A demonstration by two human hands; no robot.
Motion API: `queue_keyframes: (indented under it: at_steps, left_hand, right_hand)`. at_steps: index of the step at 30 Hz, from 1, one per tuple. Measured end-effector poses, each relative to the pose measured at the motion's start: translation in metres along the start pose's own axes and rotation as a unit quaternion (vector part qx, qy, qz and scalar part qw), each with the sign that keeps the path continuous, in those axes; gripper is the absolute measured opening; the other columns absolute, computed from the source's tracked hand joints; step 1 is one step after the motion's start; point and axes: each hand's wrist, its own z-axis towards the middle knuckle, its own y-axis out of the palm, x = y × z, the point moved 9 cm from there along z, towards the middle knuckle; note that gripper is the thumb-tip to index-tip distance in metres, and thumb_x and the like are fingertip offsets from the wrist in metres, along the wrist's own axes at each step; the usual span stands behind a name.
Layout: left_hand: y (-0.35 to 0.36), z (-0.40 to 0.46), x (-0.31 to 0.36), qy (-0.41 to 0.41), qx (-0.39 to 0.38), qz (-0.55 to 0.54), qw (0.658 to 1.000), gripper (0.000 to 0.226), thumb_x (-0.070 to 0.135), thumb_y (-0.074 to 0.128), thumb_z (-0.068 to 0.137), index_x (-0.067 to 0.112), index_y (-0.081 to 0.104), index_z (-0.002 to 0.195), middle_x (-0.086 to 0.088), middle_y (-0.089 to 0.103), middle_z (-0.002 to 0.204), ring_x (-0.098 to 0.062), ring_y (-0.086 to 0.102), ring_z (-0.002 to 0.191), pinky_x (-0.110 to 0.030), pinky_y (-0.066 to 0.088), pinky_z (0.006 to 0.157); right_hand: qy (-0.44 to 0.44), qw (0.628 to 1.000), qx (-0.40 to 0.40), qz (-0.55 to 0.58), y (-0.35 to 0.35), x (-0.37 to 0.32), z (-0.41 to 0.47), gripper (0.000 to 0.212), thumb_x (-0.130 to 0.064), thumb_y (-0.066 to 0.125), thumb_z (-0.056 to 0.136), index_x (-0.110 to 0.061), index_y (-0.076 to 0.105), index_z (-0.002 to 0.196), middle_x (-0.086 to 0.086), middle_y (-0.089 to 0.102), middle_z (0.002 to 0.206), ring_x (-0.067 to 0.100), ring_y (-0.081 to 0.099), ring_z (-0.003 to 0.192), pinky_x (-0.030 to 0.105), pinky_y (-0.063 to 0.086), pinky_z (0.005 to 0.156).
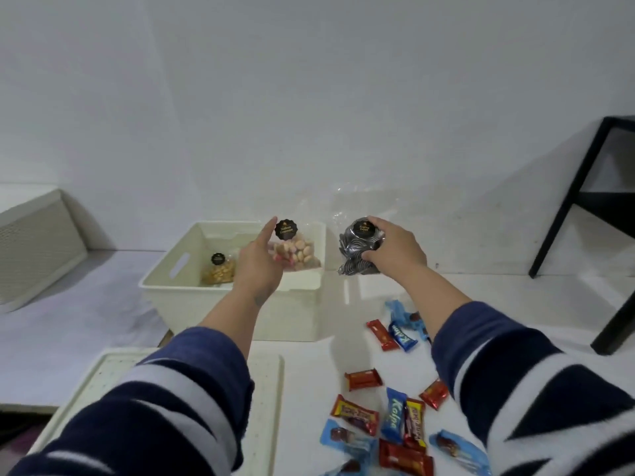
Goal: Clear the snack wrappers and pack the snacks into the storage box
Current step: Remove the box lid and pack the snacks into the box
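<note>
A cream storage box [165,283] stands open on the white table, with a clear bag of yellowish snacks [219,269] inside at its left. My left hand [258,266] holds a clear bag of pink and beige sweets [295,252] over the box's right half. Just right of the box, my right hand [395,249] grips a clear bag of dark striped sweets [357,242] above the table. Several wrapped chocolate bars [391,417], red, blue and yellow, lie scattered at the front right.
The box's cream lid [268,389] lies flat in front of the box under my left arm. A second cream container [34,242] sits at the far left. A black metal shelf frame [567,207] stands at the right. The white wall is close behind.
</note>
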Motion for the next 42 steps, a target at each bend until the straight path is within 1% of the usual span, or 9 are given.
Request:
queue_keyframes:
  at_steps: [5, 8, 11, 15, 25, 29, 34, 38, 42]
  left_hand:
    - [-0.014, 0.031, -0.053, -0.044, -0.008, -0.002, 0.999, 0.077, -0.006, 0.054, 0.084, 0.034, 0.029, 0.146, -0.004, 0.055, 0.113, -0.02, 0.053, 0.096, -0.021, 0.041, 0.061]
    - [-0.001, 0.059, -0.089, -0.093, -0.047, 0.01, 0.995, 0.084, -0.005, 0.064, 0.08, 0.036, 0.03, 0.144, -0.016, 0.055, 0.125, -0.03, 0.057, 0.106, -0.031, 0.05, 0.074]
    - [0.023, 0.089, -0.123, -0.132, -0.099, 0.055, 0.985, 0.081, -0.013, 0.051, 0.08, 0.03, 0.031, 0.145, -0.021, 0.05, 0.131, -0.038, 0.055, 0.112, -0.04, 0.052, 0.081]
    - [0.059, 0.129, -0.169, -0.173, -0.145, 0.066, 0.972, 0.078, -0.018, 0.044, 0.08, 0.027, 0.032, 0.144, -0.022, 0.052, 0.126, -0.036, 0.056, 0.11, -0.037, 0.055, 0.082]
    - [0.144, 0.183, -0.2, -0.184, -0.199, 0.072, 0.96, 0.074, -0.006, 0.045, 0.089, 0.032, 0.02, 0.148, -0.02, 0.037, 0.144, -0.038, 0.051, 0.12, -0.047, 0.047, 0.1]
    - [0.149, 0.181, -0.201, -0.175, -0.245, 0.121, 0.946, 0.079, -0.007, 0.041, 0.09, 0.034, 0.012, 0.151, -0.019, 0.023, 0.152, -0.037, 0.043, 0.128, -0.046, 0.043, 0.105]
    - [0.129, 0.177, -0.185, -0.177, -0.242, 0.156, 0.941, 0.089, -0.009, 0.049, 0.087, 0.036, 0.006, 0.151, -0.018, 0.023, 0.154, -0.033, 0.048, 0.126, -0.04, 0.047, 0.102]
    - [0.099, 0.161, -0.152, -0.135, -0.231, 0.182, 0.946, 0.076, 0.0, 0.055, 0.089, 0.03, 0.022, 0.15, -0.013, 0.023, 0.154, -0.034, 0.038, 0.134, -0.039, 0.039, 0.109]
    - [0.078, 0.128, -0.102, -0.058, -0.249, 0.182, 0.949, 0.051, 0.013, 0.055, 0.092, 0.026, 0.042, 0.14, -0.006, 0.044, 0.143, -0.027, 0.046, 0.128, -0.039, 0.042, 0.106]
  right_hand:
    - [-0.022, 1.0, -0.01, -0.013, 0.053, -0.049, 0.021, 0.075, -0.015, 0.068, 0.081, -0.046, 0.036, 0.141, -0.005, 0.056, 0.135, 0.023, 0.057, 0.116, 0.028, 0.045, 0.082]
    - [-0.026, 0.998, -0.032, -0.039, 0.097, -0.067, 0.049, 0.071, -0.017, 0.066, 0.082, -0.045, 0.037, 0.14, -0.003, 0.056, 0.132, 0.023, 0.059, 0.113, 0.03, 0.05, 0.082]
    - [0.003, 0.992, -0.068, -0.104, 0.145, -0.067, 0.081, 0.059, -0.014, 0.059, 0.086, -0.039, 0.041, 0.137, 0.001, 0.059, 0.123, 0.023, 0.06, 0.107, 0.027, 0.045, 0.072]
    - [0.043, 0.983, -0.1, -0.15, 0.199, -0.054, 0.118, 0.042, -0.013, 0.059, 0.084, -0.028, 0.053, 0.123, 0.002, 0.064, 0.11, 0.023, 0.061, 0.093, 0.027, 0.043, 0.069]
    - [0.15, 0.975, -0.145, -0.079, 0.269, -0.002, 0.166, 0.042, -0.004, 0.044, 0.093, -0.016, 0.044, 0.133, 0.01, 0.052, 0.13, 0.027, 0.053, 0.104, 0.028, 0.041, 0.078]
    - [0.158, 0.965, -0.177, -0.111, 0.276, 0.003, 0.167, 0.065, -0.006, 0.053, 0.087, -0.021, 0.03, 0.146, 0.017, 0.043, 0.14, 0.034, 0.046, 0.124, 0.039, 0.046, 0.099]
    - [0.137, 0.957, -0.211, -0.142, 0.259, -0.011, 0.16, 0.042, -0.007, 0.048, 0.093, -0.006, 0.044, 0.135, 0.011, 0.054, 0.132, 0.028, 0.053, 0.119, 0.027, 0.042, 0.08]
    - [0.067, 0.961, -0.224, -0.151, 0.234, -0.036, 0.14, 0.038, -0.005, 0.046, 0.092, -0.007, 0.051, 0.129, 0.01, 0.058, 0.125, 0.027, 0.056, 0.113, 0.027, 0.045, 0.082]
    - [-0.018, 0.97, -0.209, -0.125, 0.19, -0.061, 0.102, 0.048, -0.01, 0.05, 0.09, -0.019, 0.049, 0.136, 0.006, 0.054, 0.136, 0.026, 0.055, 0.118, 0.028, 0.046, 0.093]
